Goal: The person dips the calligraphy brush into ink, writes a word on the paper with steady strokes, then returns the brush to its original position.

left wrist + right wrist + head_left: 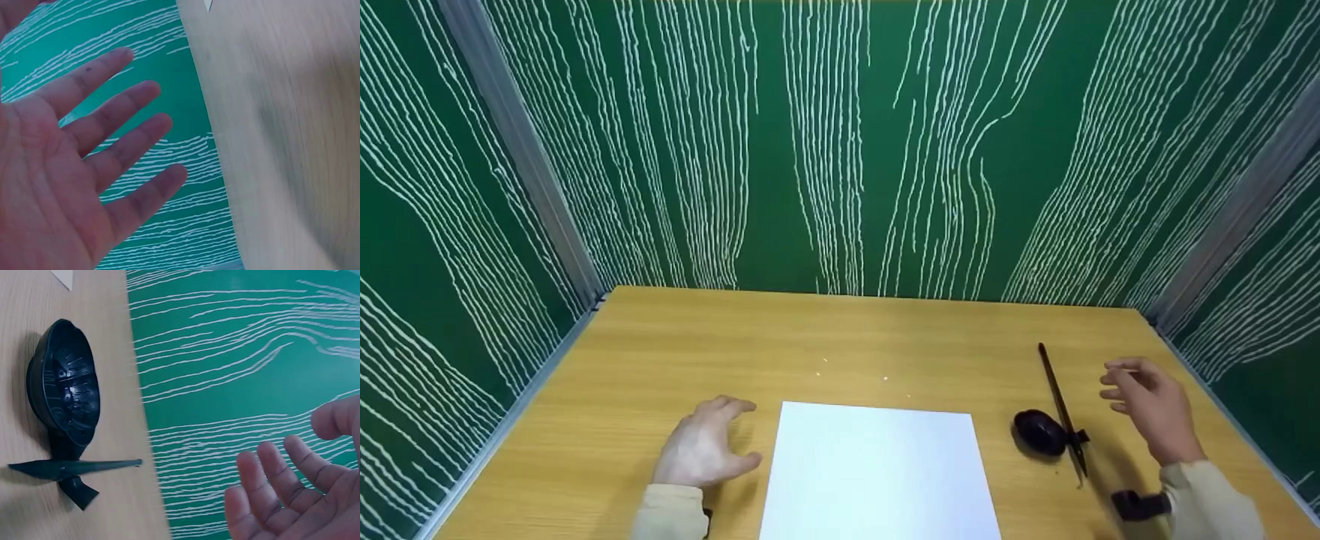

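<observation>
My left hand [701,446] hovers over the table by the left edge of a white sheet of paper [877,472], fingers parted from the thumb. In the left wrist view, that palm [45,174] holds nothing. On the table to the paper's right sits a black fluted bowl with a short handle [70,382]. Across its handle lies a slim dark stick with a pointed end [101,469], resembling a brush. To the right of both, my right hand [1156,409] is raised with loosely bent fingers, touching neither.
The wooden table [697,330] is bounded by green panels [769,150] with white wavy lines. Grey posts [521,142] stand at the corners. Several tiny white specks [885,379] lie beyond the paper. A black wrist device [1140,505] sits at the right sleeve.
</observation>
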Demonstrator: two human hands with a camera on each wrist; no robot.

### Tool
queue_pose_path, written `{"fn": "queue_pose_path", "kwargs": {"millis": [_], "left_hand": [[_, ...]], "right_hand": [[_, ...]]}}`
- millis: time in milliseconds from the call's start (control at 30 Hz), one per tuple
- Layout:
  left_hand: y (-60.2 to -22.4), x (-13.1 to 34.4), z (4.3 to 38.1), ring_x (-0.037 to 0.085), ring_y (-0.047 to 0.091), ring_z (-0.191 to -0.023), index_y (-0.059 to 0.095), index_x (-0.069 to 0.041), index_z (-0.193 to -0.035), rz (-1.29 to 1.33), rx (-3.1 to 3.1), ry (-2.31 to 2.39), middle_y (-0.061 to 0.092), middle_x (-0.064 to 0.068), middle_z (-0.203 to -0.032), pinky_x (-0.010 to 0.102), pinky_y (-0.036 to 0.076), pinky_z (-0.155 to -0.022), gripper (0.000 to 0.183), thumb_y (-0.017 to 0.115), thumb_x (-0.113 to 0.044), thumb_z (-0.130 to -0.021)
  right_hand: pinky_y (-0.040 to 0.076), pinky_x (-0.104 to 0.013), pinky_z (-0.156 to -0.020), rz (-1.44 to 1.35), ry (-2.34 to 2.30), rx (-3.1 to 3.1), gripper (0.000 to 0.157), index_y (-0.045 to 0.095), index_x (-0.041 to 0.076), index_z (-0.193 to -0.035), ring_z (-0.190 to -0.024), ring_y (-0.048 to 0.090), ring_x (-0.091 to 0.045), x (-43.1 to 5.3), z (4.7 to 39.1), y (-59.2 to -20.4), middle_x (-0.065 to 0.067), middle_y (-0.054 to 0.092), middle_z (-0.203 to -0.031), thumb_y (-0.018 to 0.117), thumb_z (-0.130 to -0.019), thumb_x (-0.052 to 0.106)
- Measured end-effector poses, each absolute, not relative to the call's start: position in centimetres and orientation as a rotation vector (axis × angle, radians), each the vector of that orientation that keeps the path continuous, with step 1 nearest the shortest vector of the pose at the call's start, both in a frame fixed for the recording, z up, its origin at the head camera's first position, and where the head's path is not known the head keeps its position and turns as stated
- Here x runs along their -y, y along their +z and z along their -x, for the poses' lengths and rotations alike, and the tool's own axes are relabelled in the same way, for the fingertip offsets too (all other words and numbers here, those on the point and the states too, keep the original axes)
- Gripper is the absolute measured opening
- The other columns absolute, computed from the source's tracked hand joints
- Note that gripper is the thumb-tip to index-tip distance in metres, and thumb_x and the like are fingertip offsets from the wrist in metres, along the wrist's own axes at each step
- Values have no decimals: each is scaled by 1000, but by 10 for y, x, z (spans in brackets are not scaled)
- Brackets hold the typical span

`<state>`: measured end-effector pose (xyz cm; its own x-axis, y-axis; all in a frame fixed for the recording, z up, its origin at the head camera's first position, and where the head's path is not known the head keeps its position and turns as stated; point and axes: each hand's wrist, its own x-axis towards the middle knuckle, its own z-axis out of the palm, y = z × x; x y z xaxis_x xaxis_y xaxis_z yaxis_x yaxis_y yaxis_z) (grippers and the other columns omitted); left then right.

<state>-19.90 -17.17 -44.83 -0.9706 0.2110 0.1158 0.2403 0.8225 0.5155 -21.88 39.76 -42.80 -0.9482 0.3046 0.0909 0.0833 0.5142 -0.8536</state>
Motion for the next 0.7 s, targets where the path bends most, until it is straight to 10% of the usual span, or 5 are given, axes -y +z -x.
{"fn": "queue_pose_path", "kwargs": {"millis": [700], "left_hand": [[-460, 159, 196, 50, 53, -135, 65, -12, -139, 367, 3121, -944, 58, 21, -149, 73, 47, -106, 92, 100, -20, -54]], "right_hand": [[59, -39, -81, 368, 1624, 3003, 59, 35, -11, -148, -93, 64, -19, -425, 290, -441, -17, 62, -117, 40, -112, 36]]}}
